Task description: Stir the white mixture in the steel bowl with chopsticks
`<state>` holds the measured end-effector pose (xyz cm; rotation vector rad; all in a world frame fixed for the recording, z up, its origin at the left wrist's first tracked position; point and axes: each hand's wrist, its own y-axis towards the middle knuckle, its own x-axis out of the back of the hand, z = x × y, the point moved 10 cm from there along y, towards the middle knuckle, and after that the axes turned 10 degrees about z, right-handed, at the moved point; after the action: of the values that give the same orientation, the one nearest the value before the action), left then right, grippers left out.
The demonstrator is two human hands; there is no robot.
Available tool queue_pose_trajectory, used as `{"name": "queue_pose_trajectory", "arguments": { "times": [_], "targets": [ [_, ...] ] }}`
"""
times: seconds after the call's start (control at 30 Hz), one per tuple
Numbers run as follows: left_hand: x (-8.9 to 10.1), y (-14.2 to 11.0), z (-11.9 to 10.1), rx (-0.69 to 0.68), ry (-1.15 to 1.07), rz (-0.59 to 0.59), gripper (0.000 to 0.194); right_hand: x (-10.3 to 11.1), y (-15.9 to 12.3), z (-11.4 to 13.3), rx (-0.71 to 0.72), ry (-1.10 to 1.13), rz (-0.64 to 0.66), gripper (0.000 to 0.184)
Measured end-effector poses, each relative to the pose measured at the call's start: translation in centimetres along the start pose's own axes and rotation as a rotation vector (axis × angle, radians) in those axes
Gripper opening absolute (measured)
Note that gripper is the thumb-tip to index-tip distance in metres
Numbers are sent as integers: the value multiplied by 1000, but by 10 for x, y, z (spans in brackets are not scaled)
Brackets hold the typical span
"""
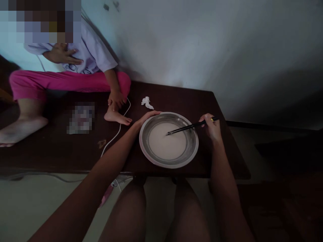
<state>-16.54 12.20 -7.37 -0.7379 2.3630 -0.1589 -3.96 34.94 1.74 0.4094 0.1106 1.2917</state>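
Basin, liquid already in, is held at eleven o'clock by left hand; chopsticks, not yet withdrawn, at two by right hand.

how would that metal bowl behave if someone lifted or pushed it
The bowl has a metallic sheen, so it is probably stiff. The pale liquid inside would likely slosh and make it heavier to lift. Being wide, it would probably slide on the table rather than tip.
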Motion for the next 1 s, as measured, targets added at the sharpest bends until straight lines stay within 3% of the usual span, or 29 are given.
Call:
{"name": "queue_pose_trajectory", "arguments": {
  "times": [0.13, 0.3, 0.47, 0.67, 0.83, 1.0],
  "targets": [
    [3, 0, 1, 5, 17, -23, 22, 13, -3, 3, 5, 26, -111, 43],
    [2, -3, -2, -7, 42, -57, 19, -9, -2, 1, -34, 8, 77, 42],
    [2, -4, -2, -1, 30, -67, 19, 5, -4, 3, 2, 15, -30, 44],
    [0, -3, -1, -3, 9, -49, 19, -14, -2, 3, -11, -2, 128, 39],
    [-1, -5, -1, 13, 10, -49, 23, 11, -4, 7, 34, 13, -74, 40],
    [-2, -6, -1, 21, 16, -60, 22, -13, -3, 7, 6, 14, 126, 38]
  ]
}}
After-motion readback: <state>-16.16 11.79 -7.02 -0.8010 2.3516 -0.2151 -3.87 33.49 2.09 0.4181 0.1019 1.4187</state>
